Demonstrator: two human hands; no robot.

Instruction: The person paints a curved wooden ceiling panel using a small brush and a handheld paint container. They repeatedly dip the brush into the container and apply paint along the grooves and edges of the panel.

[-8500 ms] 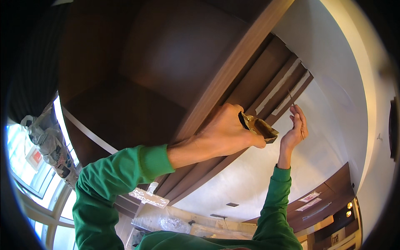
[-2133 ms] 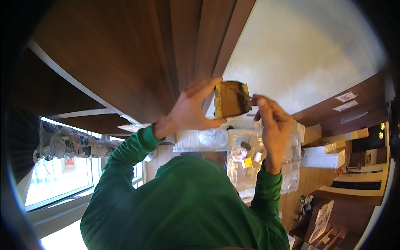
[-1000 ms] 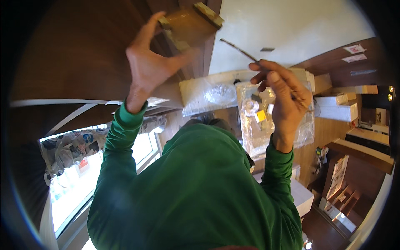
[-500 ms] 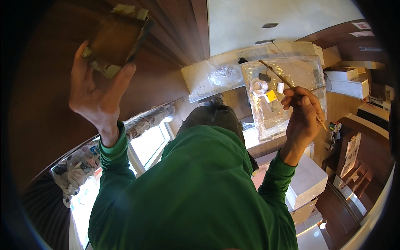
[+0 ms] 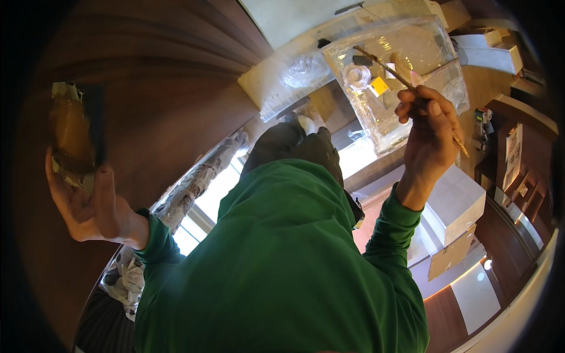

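Your left hand (image 5: 97,209) holds small paint tray (image 5: 70,135) by near end, fingers along one side, thumb opposite. Your right hand (image 5: 432,126) grips slim paintbrush (image 5: 382,66), tip away from tray. Work seems midway: brown, paint-like coating in tray, brush well apart; finished and remaining areas can't be told. Tray just beyond left fingertips, beside dark brown panel (image 5: 159,123).

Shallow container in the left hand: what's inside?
Inside the shallow container, a brown layer with a slight sheen shows. Anything beneath that layer is covered, and the left hand hides part of the container's lower end. Wet or dry: can't tell.
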